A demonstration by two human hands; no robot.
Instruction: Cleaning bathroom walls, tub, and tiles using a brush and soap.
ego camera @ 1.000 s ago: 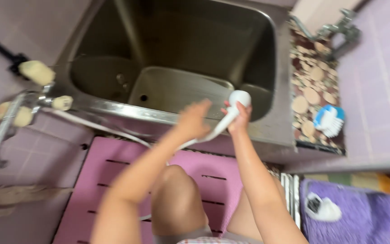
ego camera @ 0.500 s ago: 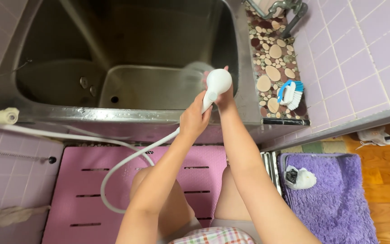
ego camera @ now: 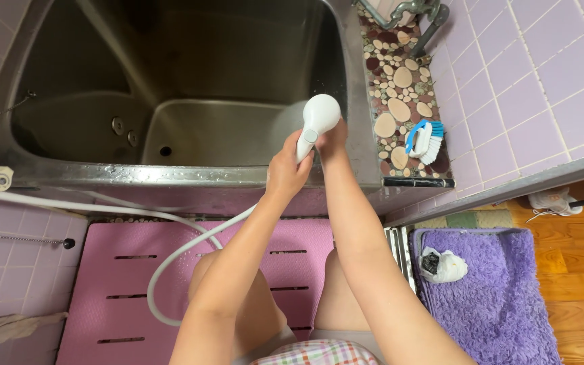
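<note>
Head view.
Shower head: white, held over the near rim of the steel tub, face turned toward the tub's right inner wall. Long axis slanted, head up and right, handle down and left toward the body.
Left hand: wrapped round the lower handle, where the hose leaves; lower and nearer the body.
Right hand: curled against the handle just under the head, partly hidden behind it; nearer the head.
Hose: white, looped down over the pink mat.
Brush: blue and white, on the pebble ledge, right of both hands, apart.
</note>
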